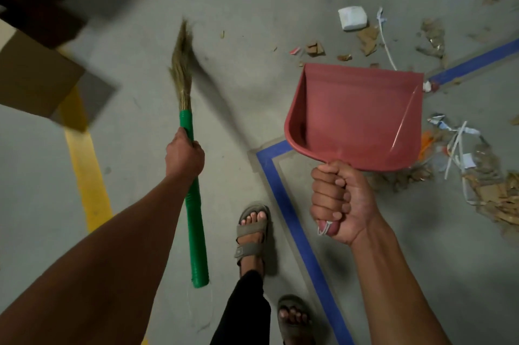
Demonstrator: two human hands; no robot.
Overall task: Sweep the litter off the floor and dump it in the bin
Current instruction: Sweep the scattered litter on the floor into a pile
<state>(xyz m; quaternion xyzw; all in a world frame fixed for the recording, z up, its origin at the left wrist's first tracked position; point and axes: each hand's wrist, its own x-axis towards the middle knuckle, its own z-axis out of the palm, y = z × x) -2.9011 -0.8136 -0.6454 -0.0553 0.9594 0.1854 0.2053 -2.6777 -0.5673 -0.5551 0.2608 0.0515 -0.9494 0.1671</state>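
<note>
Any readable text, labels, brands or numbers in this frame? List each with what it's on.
None readable.
Dustpan: no label or brand visible.
Broom: green handle bare, no print.
Sandal: small patch on the strap, too small to read.
Litter: paper scraps with bluish print, too blurred to read.
White packet: no legible marking.
Cardboard box: motion-blurred, nothing readable.
Blue tape and yellow tape on the floor: plain lines, no text.

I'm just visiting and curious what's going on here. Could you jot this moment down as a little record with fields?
left hand: closed on the broom, green handle, bristles raised off the floor
right hand: closed on the dustpan, red, held up, empty
litter: cardboard scraps and paper strips, scattered on the right
floor: grey, with blue tape and yellow tape
bin: not in view
</note>
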